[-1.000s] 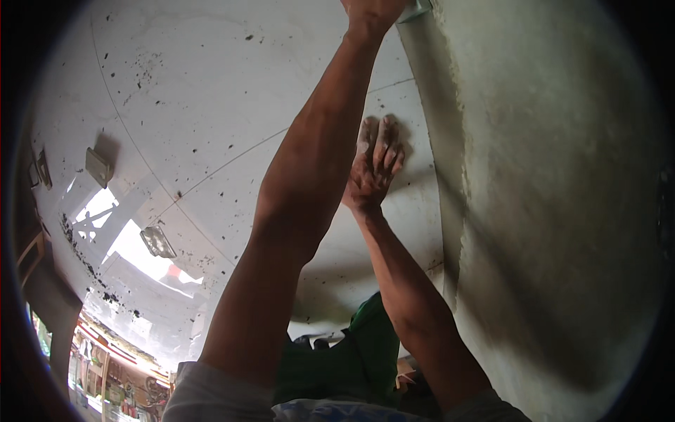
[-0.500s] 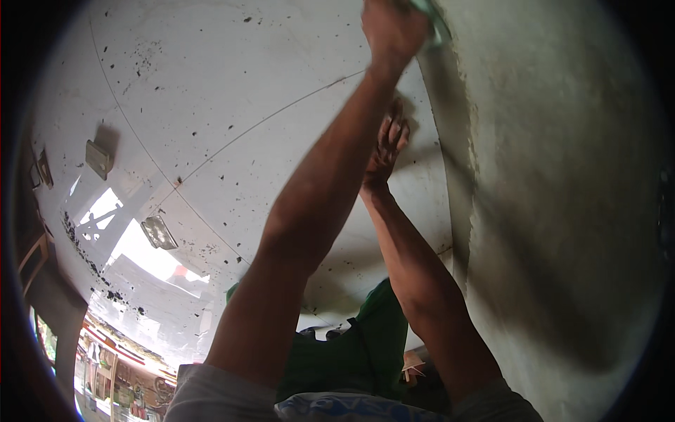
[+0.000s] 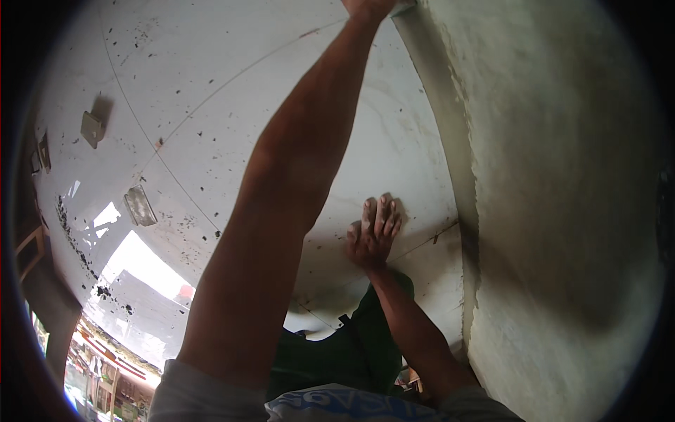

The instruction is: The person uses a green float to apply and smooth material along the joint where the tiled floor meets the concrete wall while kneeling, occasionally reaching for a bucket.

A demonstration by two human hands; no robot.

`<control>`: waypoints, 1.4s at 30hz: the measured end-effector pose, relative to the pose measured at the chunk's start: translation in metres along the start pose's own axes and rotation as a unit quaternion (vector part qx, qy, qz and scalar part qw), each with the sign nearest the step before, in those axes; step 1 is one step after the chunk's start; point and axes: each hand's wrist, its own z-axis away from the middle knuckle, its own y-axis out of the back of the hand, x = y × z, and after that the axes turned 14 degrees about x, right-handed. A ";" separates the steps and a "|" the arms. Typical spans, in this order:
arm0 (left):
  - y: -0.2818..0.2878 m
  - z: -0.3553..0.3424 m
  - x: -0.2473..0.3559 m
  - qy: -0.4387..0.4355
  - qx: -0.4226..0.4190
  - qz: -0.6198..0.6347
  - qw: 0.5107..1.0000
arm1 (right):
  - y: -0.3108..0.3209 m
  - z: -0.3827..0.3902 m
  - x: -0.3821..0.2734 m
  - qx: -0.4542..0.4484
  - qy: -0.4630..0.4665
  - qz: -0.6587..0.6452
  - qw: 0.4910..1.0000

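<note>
My left hand is cut off by the top edge, closed round a flat greenish-grey object at the seam between the white tiled floor and the plastered wall; most of that object is out of frame. My left forearm stretches diagonally up across the middle. My right hand lies open on the tiles beside the wall, lower down, with fingers apart and pale residue on them. Beneath my arms my green shorts show.
Two small flat square pieces lie on the tiles at left, among dark crumbs. A rough plaster edge runs along the wall's foot. A wooden frame stands at the far left, and a cluttered bright area shows at lower left.
My right hand has moved down toward my body along the tiles. My left hand dipped slightly to the right half a second ago and is now back up at the top edge.
</note>
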 end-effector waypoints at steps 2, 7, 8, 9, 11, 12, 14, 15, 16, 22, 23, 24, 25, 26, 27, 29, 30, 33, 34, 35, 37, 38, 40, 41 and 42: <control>0.003 0.019 -0.023 0.012 -0.149 -0.037 0.988 | -0.003 0.015 0.005 -0.001 -0.015 0.005 1.000; 0.011 0.267 -0.089 -0.038 -0.078 0.068 0.994 | -0.019 0.054 0.041 0.046 0.006 -0.030 0.998; 0.018 0.280 -0.083 -0.060 -0.081 0.112 0.989 | -0.008 0.046 0.032 0.012 -0.048 -0.047 0.998; 0.009 0.263 -0.066 -0.133 -0.024 0.117 0.984 | -0.005 0.034 0.032 0.013 -0.050 -0.041 0.998; -0.005 0.185 -0.053 -0.199 0.052 0.089 0.975 | -0.007 0.030 0.020 0.019 -0.034 -0.007 0.999; 0.005 0.137 -0.040 -0.114 -0.100 0.133 0.979 | -0.005 0.029 0.017 0.006 -0.033 0.022 0.999; -0.002 0.088 -0.047 -0.107 0.065 -0.001 0.992 | -0.007 0.023 -0.004 0.000 -0.034 -0.004 0.999; -0.001 0.091 -0.069 -0.127 0.088 -0.051 0.987 | -0.008 0.020 -0.013 -0.002 -0.032 -0.024 0.999; -0.007 0.124 -0.080 -0.093 0.048 -0.041 0.994 | -0.012 0.025 -0.004 0.010 -0.025 -0.021 0.999; -0.004 0.319 -0.045 -0.027 -0.071 0.149 0.986 | -0.032 0.063 0.076 0.043 -0.003 0.027 0.999; -0.010 0.268 -0.042 -0.144 0.034 0.138 0.979 | -0.029 0.060 0.059 0.039 -0.007 0.008 0.999; -0.010 0.208 -0.042 -0.167 0.070 0.079 0.980 | -0.024 0.055 0.037 0.034 -0.009 -0.013 0.999; -0.001 0.149 -0.031 -0.083 -0.042 0.069 0.993 | -0.014 0.047 0.022 0.031 -0.011 -0.026 0.999; 0.026 0.131 0.010 0.047 -0.054 0.064 0.995 | -0.005 0.031 0.011 0.009 -0.026 -0.011 1.000; 0.029 0.131 -0.006 0.038 -0.044 0.060 0.996 | -0.003 0.021 -0.005 -0.012 -0.034 -0.007 0.999; 0.002 0.171 -0.083 -0.086 0.030 -0.025 0.996 | -0.018 0.036 0.004 0.016 -0.005 -0.025 1.000; -0.002 0.225 -0.114 -0.136 0.030 -0.008 0.990 | -0.021 0.046 0.007 -0.045 -0.164 -0.169 0.971; 0.015 0.350 -0.084 -0.134 0.002 0.103 0.986 | -0.021 0.027 0.025 -0.068 -0.212 -0.209 0.952; 0.016 0.334 -0.074 -0.131 0.000 0.098 0.987 | -0.015 0.029 0.023 -0.054 -0.116 -0.112 0.985; 0.018 0.301 -0.062 -0.147 0.028 0.101 0.984 | -0.009 0.040 0.018 -0.044 -0.023 -0.011 0.999; 0.006 0.249 -0.038 -0.138 0.055 0.096 0.984 | -0.028 0.076 0.046 -0.028 -0.204 -0.179 0.962; 0.007 0.256 -0.043 -0.112 0.037 0.099 0.988 | -0.034 0.076 0.050 -0.094 -0.271 -0.263 0.921; 0.019 0.294 -0.073 -0.081 -0.009 0.099 0.992 | -0.025 0.064 0.036 -0.165 -0.331 -0.348 0.862; 0.037 0.318 -0.097 -0.075 -0.035 0.079 0.993 | -0.006 0.045 0.001 -0.128 -0.194 -0.192 0.954; 0.043 0.339 -0.087 -0.067 -0.057 0.104 0.991 | 0.005 0.020 -0.005 -0.061 -0.038 -0.008 0.997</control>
